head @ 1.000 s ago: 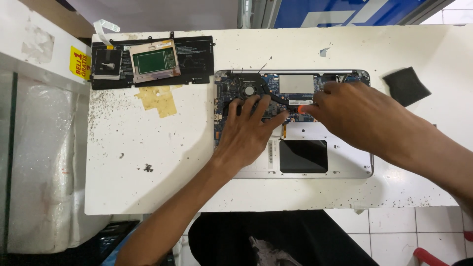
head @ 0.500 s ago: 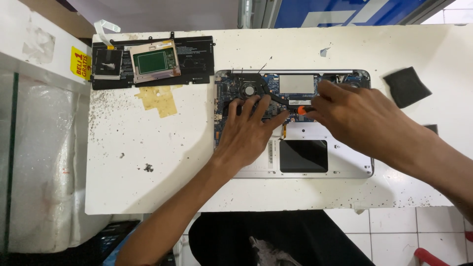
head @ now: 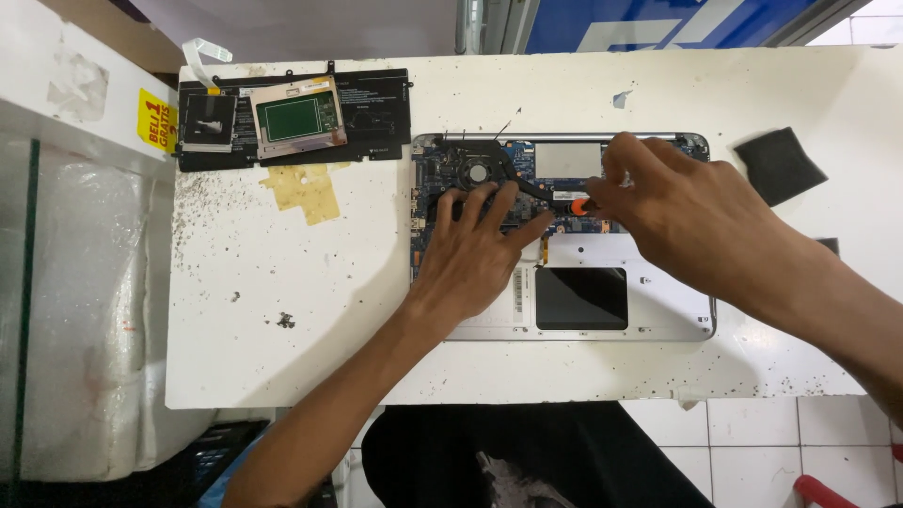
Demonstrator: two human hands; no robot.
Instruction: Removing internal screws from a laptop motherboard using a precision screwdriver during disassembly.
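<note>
- Left hand [head: 475,254]: laid flat, fingers spread, on the open laptop base [head: 564,235]; the grip holds nothing and seems to press down to steady the chassis.
- Right hand [head: 687,221]: just right of the left, its grip pinched round a small orange-handled tool [head: 580,204], likely a screwdriver; the tip sits on the board between the two hands, though its exact contact is hidden.
- Laptop base: underside up on the white counter [head: 282,282], beneath both hands; dark trackpad recess [head: 581,298] nearer the person than the grips, blue circuit board [head: 442,179] and round fan [head: 480,173] beyond the left fingertips.
- Black foam piece [head: 779,165]: right of the right hand, apart from the laptop.
- Black battery pack [head: 376,103]: far left beyond the left hand, set aside with a green-faced panel [head: 296,118] lying on it.
- Yellowed tape patch [head: 301,193]: just below the battery.
</note>
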